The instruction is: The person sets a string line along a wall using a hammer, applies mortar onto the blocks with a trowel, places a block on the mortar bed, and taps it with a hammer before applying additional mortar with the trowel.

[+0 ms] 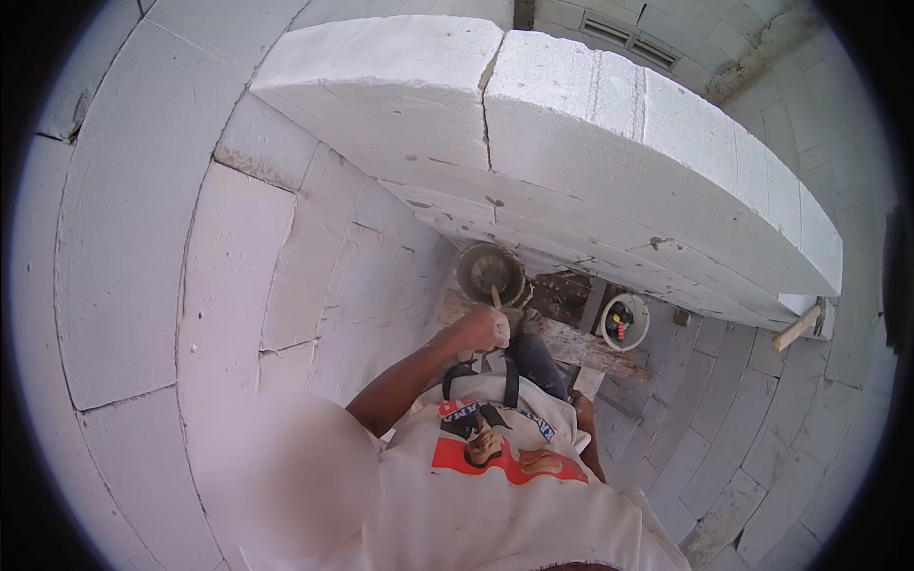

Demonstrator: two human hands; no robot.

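Note:
My left hand (pixel 487 327) is closed in a fist around the wooden handle (pixel 496 298) of a tool. Its far end reaches into a round, mortar-stained bucket (pixel 463 276) with grey material inside, and what kind of tool it is cannot be made out. Down at my right side, my right forearm (pixel 586 433) shows beside the white printed shirt. The fingers of that hand are hidden, so its grip cannot be seen. The bucket stands close to the base of the white block wall, just beyond my left hand.
A white block wall (pixel 609 162) curves across in front of me. A taller block wall (pixel 124 266) rises on the left. Beside a worn plank (pixel 595 352) sits a white bucket (pixel 641 335) holding small coloured items. A wooden-handled hammer (pixel 798 327) rests at the wall's right end.

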